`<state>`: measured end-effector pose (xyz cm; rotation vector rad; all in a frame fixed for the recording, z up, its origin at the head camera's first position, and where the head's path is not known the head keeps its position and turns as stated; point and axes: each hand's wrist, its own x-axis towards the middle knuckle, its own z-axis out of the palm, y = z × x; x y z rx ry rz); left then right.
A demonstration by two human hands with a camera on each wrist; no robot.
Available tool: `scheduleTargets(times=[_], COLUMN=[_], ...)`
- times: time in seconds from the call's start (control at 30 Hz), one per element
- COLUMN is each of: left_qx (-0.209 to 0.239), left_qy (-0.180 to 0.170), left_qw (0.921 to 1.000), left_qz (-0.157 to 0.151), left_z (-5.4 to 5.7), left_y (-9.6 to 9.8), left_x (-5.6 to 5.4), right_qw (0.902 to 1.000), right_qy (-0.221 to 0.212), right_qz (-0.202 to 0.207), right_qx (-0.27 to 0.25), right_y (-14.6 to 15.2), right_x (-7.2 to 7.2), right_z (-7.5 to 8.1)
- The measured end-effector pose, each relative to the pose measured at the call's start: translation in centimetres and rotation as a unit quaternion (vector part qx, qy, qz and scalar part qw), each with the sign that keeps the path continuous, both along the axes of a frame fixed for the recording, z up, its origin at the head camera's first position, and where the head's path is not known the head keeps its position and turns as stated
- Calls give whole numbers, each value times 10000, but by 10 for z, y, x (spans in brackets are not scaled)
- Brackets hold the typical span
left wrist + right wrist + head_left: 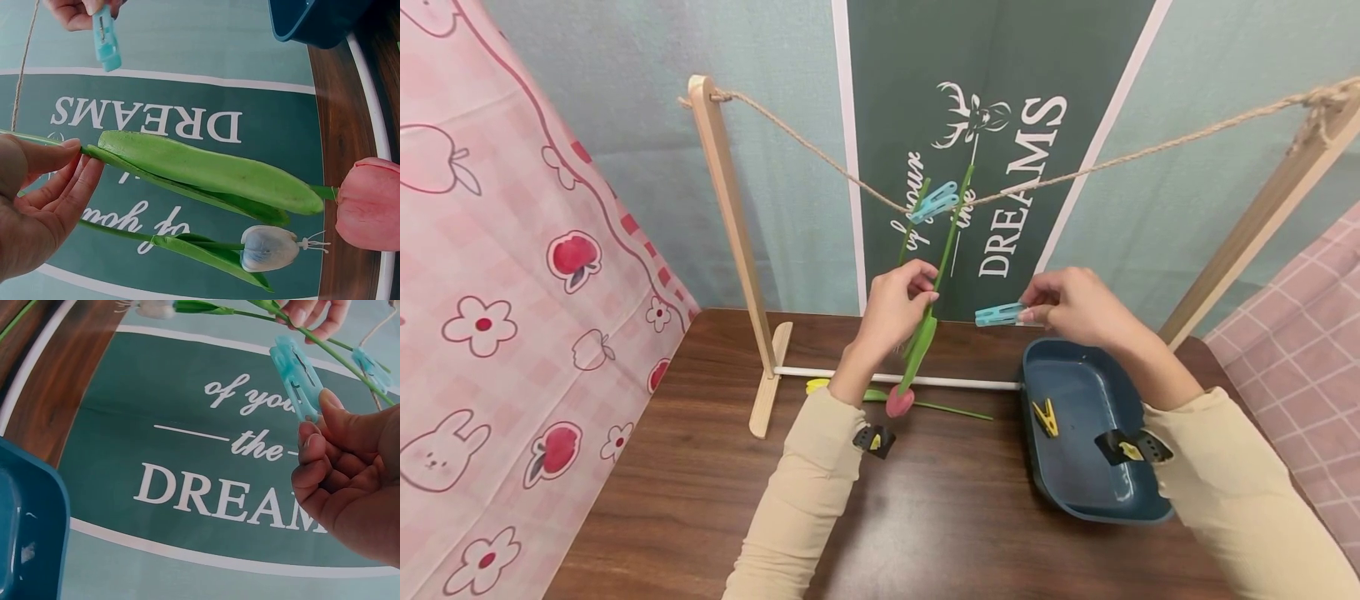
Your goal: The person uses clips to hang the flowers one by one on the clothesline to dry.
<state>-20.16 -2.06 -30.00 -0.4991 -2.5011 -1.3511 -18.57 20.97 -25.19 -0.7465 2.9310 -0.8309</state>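
Observation:
My left hand (897,302) pinches the green stem of a pink artificial tulip (900,402), which hangs flower-down in front of the rope. In my right hand (1075,307) a light blue clothespin (998,314) is pinched between thumb and fingers, to the right of the tulip stem. Another blue clothespin (936,202) sits on the rope (820,156) and clips the stem of a white-blue tulip (270,249). That tulip hangs head-down behind the pink one, mostly hidden in the head view. The pink tulip's stem top rises past the rope beside the clip.
Wooden posts (730,225) hold up the sagging rope, with a white rod (820,374) low between them. A yellow tulip (880,395) lies on the brown table (685,500). The blue basin (1078,508) at right holds a yellow clothespin (1046,417).

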Motion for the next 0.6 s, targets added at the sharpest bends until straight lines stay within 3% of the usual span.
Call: scheduleTargets(times=[0.6], left_qx=[32], left_qy=[-82], left_qw=[10000], left_qz=[23], left_z=[-1], left_y=[0], left_x=[1], right_qw=[9999], right_qy=[-15], right_qz=[-142], right_qx=[90], right_y=[-5], right_x=[-2], right_z=[19])
